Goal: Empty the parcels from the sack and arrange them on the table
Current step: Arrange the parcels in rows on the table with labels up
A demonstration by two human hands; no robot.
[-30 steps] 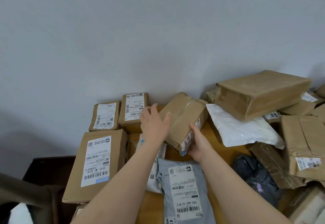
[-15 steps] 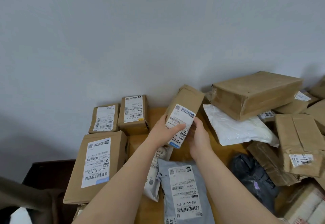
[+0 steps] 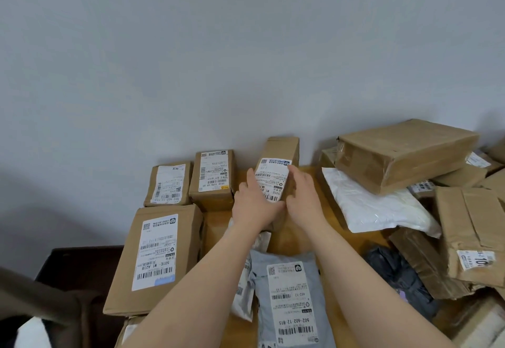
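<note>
A small brown cardboard parcel (image 3: 278, 156) with a white label facing up lies on the wooden table (image 3: 297, 241) near the wall. My left hand (image 3: 254, 205) grips its left side and my right hand (image 3: 303, 197) grips its right side. To its left two small labelled boxes (image 3: 211, 176) (image 3: 168, 183) stand in a row by the wall. A larger flat box (image 3: 155, 257) lies in front of them. A grey mailer bag (image 3: 289, 301) lies between my forearms. No sack is in view.
A heap of brown boxes (image 3: 404, 150) (image 3: 470, 230), a white poly bag (image 3: 377, 205) and a dark bag (image 3: 396, 271) fills the table's right side. A dark brown piece of furniture (image 3: 76, 265) stands beyond the table's left edge. The grey wall rises right behind the parcels.
The small parcel was turned label-up, carried away from the pile, and lowered flat onto the table beside the row of small boxes. Both hands stayed on it.
</note>
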